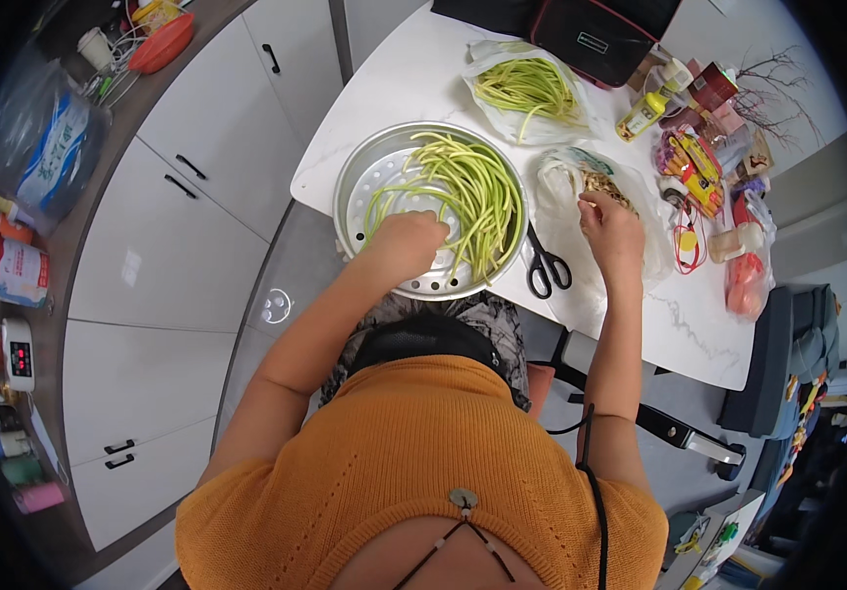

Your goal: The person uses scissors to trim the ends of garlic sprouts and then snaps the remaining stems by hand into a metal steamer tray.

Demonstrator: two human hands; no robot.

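Note:
A round metal basin with a perforated bottom sits at the table's near left edge. Long green stems that look like garlic scapes lie in it, heaped toward its right side. My left hand is closed over the basin's near left part, beside a few loose stems; its fingertips are hidden. My right hand is pinched above a white plastic bag with brownish scraps inside. Whatever its fingers hold is too small to make out. Black-handled scissors lie between basin and bag.
Another plastic bag of green stems lies farther back, before a black bag. A yellow bottle, snack packets and a bag of red fruit crowd the right side. White cabinets stand left.

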